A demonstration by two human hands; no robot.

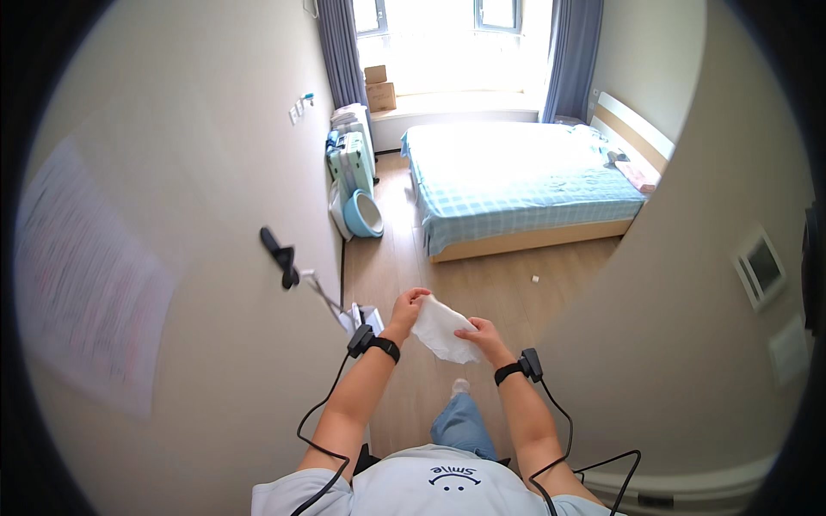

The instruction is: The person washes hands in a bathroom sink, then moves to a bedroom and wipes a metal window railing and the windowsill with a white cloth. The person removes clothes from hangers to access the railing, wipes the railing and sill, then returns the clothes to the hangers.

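At the centre of the frame, the thin crumpled sheet (443, 331) is plain white, above faded-blue denim trousers (463, 426) and a pale short-sleeved shirt (404, 486) printed with a dark smiling face. Toward the upper right, the light-blue fabric bedspread (525, 202) carries a pale check, near a slate-blue hanging curtain (574, 52); left of it, the round plastic basin (354, 217) is sky blue outside.

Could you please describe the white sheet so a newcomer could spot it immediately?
Below the bed in the picture are the left hand and right hand. Between them spans the white sheet; unlike the small white object on the floor, it is broad and held.
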